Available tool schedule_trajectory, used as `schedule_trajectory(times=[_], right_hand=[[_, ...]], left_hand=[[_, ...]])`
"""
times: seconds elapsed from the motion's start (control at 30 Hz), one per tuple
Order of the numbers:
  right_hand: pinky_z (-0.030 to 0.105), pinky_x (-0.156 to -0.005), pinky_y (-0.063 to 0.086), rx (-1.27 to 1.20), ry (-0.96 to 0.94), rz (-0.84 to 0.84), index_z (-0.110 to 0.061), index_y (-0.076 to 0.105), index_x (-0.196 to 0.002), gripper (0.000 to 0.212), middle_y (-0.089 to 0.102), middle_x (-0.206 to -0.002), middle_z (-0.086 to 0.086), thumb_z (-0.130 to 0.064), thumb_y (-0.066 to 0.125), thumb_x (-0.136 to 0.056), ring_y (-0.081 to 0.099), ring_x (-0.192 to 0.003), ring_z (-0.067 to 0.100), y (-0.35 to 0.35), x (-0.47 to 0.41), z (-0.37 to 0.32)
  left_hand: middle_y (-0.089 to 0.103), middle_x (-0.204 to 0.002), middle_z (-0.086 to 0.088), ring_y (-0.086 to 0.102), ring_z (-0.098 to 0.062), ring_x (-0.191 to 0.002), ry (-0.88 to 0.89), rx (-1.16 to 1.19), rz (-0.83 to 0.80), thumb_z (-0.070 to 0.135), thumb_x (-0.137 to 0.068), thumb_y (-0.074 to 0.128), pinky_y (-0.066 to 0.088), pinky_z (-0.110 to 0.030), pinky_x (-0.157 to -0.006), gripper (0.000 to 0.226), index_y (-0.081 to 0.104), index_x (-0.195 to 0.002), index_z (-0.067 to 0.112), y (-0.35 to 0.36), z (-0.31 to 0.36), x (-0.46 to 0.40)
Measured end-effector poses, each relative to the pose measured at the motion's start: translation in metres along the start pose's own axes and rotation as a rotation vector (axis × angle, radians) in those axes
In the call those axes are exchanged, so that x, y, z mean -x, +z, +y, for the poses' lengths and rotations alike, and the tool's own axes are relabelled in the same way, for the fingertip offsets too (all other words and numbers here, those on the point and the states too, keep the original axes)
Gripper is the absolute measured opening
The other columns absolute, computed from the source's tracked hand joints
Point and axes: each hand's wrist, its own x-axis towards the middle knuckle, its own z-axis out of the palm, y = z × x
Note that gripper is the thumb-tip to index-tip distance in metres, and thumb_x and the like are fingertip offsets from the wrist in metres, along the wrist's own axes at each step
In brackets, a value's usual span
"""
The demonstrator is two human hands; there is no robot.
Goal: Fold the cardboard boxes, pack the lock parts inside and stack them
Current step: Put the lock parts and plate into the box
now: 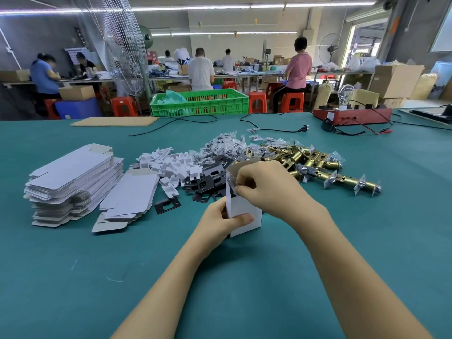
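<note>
A white cardboard box (245,217) stands upright on the green table (73,277), its top flap open. My left hand (217,222) grips its lower left side, thumb across the front. My right hand (264,185) is over the box's open top and pinches a small clear bag (231,182) of parts at the opening. Behind the box lie black strike plates (208,179), white plastic pieces (171,165), clear screw bags (225,145) and brass latch bolts (305,160). Flat unfolded boxes (73,177) are stacked at the left.
A second small pile of flat boxes (127,199) lies beside the big stack. A red tester box with a bulb (352,115), cables and a plug (303,129) sit at the far right. A green crate (200,102) and seated workers are beyond the table.
</note>
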Motion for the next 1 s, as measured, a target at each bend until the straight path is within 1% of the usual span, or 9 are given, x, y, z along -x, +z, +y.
schedule_trajectory(times=[0.1, 0.2, 0.3, 0.4, 0.57, 0.63, 0.77, 0.9, 1.0], right_hand=[[0.036, -0.062, 0.044, 0.055, -0.013, -0.063, -0.007, 0.062, -0.078, 0.016, 0.058, -0.072, 0.005, -0.014, 0.052, -0.089, 0.049, -0.070, 0.023, 0.000, 0.000, -0.002], [0.038, -0.065, 0.045, -0.111, -0.023, -0.099, -0.008, 0.057, -0.090, 0.010, 0.059, -0.080, 0.006, -0.017, 0.056, -0.086, 0.052, -0.073, 0.024, -0.005, 0.002, -0.002], [0.033, -0.067, 0.045, -0.177, -0.037, -0.114, -0.014, 0.052, -0.095, 0.017, 0.060, -0.083, 0.001, -0.025, 0.063, -0.086, 0.055, -0.077, 0.020, -0.006, 0.004, -0.002], [0.021, -0.066, 0.043, -0.199, -0.025, -0.038, -0.015, 0.053, -0.092, 0.009, 0.060, -0.081, -0.002, -0.016, 0.062, -0.089, 0.054, -0.076, 0.017, -0.003, 0.002, 0.001], [0.009, -0.058, 0.039, -0.260, 0.071, 0.030, -0.017, 0.069, -0.080, 0.011, 0.064, -0.074, -0.010, -0.026, 0.069, -0.086, 0.058, -0.070, 0.005, 0.000, 0.000, 0.004], [0.015, -0.057, 0.037, -0.191, 0.090, 0.076, -0.012, 0.073, -0.080, 0.019, 0.066, -0.072, -0.006, -0.028, 0.068, -0.087, 0.058, -0.070, 0.010, 0.006, -0.001, 0.003], [0.030, -0.071, 0.046, -0.179, 0.163, 0.240, -0.011, 0.076, -0.083, 0.019, 0.071, -0.077, 0.001, -0.026, 0.066, -0.089, 0.061, -0.076, 0.017, 0.017, 0.000, -0.005], [0.036, -0.082, 0.049, -0.196, 0.143, 0.179, -0.013, 0.067, -0.088, 0.008, 0.069, -0.087, 0.001, -0.020, 0.067, -0.087, 0.062, -0.087, 0.021, 0.017, 0.000, -0.008], [0.040, -0.082, 0.051, -0.242, 0.156, 0.178, -0.016, 0.058, -0.084, 0.011, 0.068, -0.087, 0.001, -0.017, 0.068, -0.086, 0.063, -0.087, 0.020, 0.015, 0.001, -0.006]], left_hand=[[0.074, -0.096, 0.005, 0.069, -0.011, -0.087, 0.008, -0.012, -0.005, 0.038, -0.064, 0.080, 0.053, -0.024, -0.072, 0.027, 0.070, -0.088, 0.041, 0.000, 0.000, 0.000], [0.074, -0.095, 0.007, 0.068, -0.011, -0.088, 0.010, -0.019, -0.009, 0.039, -0.065, 0.080, 0.053, -0.028, -0.074, 0.026, 0.070, -0.089, 0.044, 0.000, 0.000, 0.000], [0.074, -0.096, 0.008, 0.069, -0.011, -0.089, 0.018, -0.025, -0.018, 0.036, -0.068, 0.079, 0.054, -0.026, -0.075, 0.025, 0.070, -0.090, 0.045, -0.001, 0.000, 0.000], [0.074, -0.099, 0.005, 0.069, -0.015, -0.092, 0.005, 0.002, -0.006, 0.042, -0.061, 0.080, 0.055, -0.027, -0.076, 0.035, 0.071, -0.095, 0.036, 0.000, -0.001, 0.000], [0.074, -0.101, 0.002, 0.069, -0.020, -0.096, -0.005, 0.002, 0.001, 0.043, -0.061, 0.080, 0.056, -0.035, -0.080, 0.044, 0.069, -0.102, 0.031, 0.000, -0.003, 0.000], [0.074, -0.100, 0.002, 0.069, -0.019, -0.094, -0.003, 0.005, 0.000, 0.041, -0.063, 0.080, 0.055, -0.031, -0.077, 0.040, 0.069, -0.100, 0.032, 0.000, -0.003, 0.000], [0.074, -0.103, 0.000, 0.069, -0.020, -0.098, -0.004, 0.001, 0.006, 0.029, -0.072, 0.079, 0.054, -0.037, -0.082, 0.034, 0.068, -0.104, 0.025, -0.001, -0.005, -0.002], [0.074, -0.098, 0.003, 0.069, -0.011, -0.088, 0.007, -0.012, 0.004, 0.028, -0.074, 0.078, 0.051, -0.019, -0.068, 0.028, 0.068, -0.099, 0.028, -0.001, -0.005, -0.001], [0.075, -0.099, 0.004, 0.069, -0.012, -0.090, 0.000, -0.009, 0.003, 0.028, -0.073, 0.078, 0.052, -0.019, -0.070, 0.030, 0.068, -0.101, 0.028, -0.002, -0.006, -0.002]])
